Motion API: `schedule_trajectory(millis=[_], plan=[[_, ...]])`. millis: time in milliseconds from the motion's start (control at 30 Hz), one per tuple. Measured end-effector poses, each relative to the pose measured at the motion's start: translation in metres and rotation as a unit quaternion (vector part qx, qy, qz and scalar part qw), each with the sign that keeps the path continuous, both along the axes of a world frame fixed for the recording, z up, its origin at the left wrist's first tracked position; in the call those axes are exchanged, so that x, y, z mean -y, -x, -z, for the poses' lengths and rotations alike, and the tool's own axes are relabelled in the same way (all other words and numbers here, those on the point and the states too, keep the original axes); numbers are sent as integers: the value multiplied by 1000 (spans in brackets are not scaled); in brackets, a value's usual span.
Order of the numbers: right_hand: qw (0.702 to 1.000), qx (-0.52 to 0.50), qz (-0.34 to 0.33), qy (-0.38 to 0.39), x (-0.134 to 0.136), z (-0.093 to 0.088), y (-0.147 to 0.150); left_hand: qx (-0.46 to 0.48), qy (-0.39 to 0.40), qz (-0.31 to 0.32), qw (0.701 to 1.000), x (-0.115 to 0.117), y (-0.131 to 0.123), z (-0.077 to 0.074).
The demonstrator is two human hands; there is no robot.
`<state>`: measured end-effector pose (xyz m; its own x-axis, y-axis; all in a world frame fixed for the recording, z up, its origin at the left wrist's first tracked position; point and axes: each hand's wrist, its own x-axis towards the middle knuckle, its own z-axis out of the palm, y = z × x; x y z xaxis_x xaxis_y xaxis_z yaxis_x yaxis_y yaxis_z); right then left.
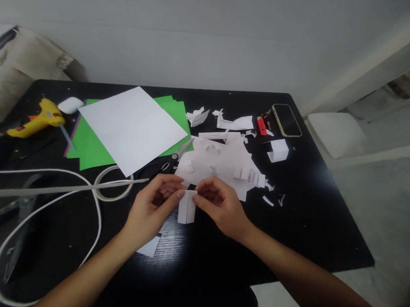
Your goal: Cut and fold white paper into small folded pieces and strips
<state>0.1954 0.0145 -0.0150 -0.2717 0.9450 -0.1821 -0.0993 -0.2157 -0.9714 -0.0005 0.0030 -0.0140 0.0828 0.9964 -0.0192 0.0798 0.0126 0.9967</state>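
Note:
Both of my hands pinch a small folded white paper piece over the black table, near its front middle. My left hand grips the piece's upper left edge with thumb and fingers closed. My right hand grips its upper right edge the same way. The piece hangs down between the hands and shows a vertical fold line. Just behind the hands lies a pile of cut white paper. Black-handled scissors lie to the left of that pile.
A white sheet lies on green paper at the back left, beside a yellow glue gun and a white cable. A phone, a red lighter and a folded paper box sit at the back right. A paper scrap lies near my left wrist.

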Motion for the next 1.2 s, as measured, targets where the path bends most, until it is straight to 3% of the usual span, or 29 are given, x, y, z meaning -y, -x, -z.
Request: schedule_trajectory(millis=[167, 933, 1200], plan=[[999, 26, 4, -38, -1, -1, -1, -38, -7, 14, 999, 0, 1, -2], [999, -20, -37, -5, -1, -6, -4, -13, 22, 0, 1000, -2, 8, 3], [998, -16, -56, -36, 1, -3, -4, -65, -5, -10, 998, -3, 12, 4]])
